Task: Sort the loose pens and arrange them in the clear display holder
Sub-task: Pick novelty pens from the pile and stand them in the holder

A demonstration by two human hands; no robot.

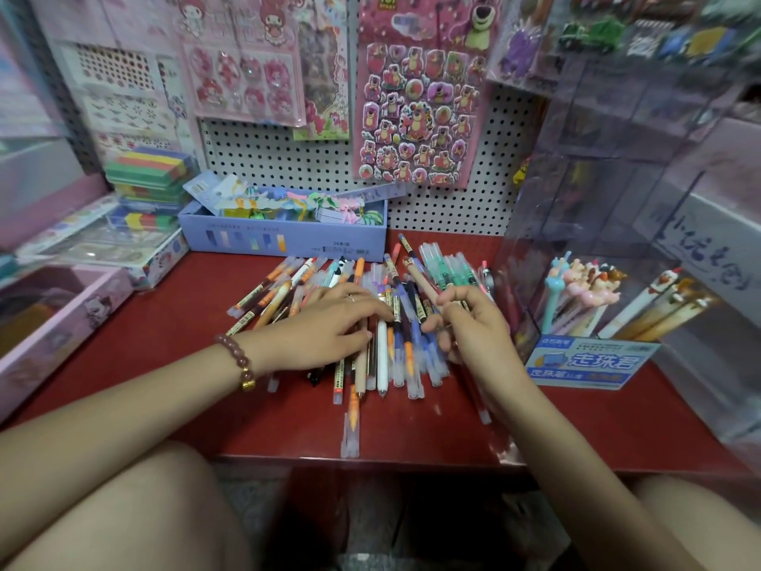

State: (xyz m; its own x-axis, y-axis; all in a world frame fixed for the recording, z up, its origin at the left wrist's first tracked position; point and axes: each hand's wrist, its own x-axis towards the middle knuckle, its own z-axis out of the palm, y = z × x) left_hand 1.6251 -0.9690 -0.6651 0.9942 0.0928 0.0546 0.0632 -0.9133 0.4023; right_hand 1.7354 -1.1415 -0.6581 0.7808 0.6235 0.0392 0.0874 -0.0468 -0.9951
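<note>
The loose pens (383, 352) are heaped on the red counter (164, 364), just left of the clear display holder (617, 199), in which some character pens are stood. The left hand (329, 323) is laid flat on the heap, fingers straight, nothing held. The grip of the right hand (465, 323) is closed on a tan pen (424, 284). If the heap is swept sideways, pens could be rolled off the front edge, where an orange-tipped pen (351, 430) lies close. The tan pen could be snagged on the holder's wall if carried in tilted.
</note>
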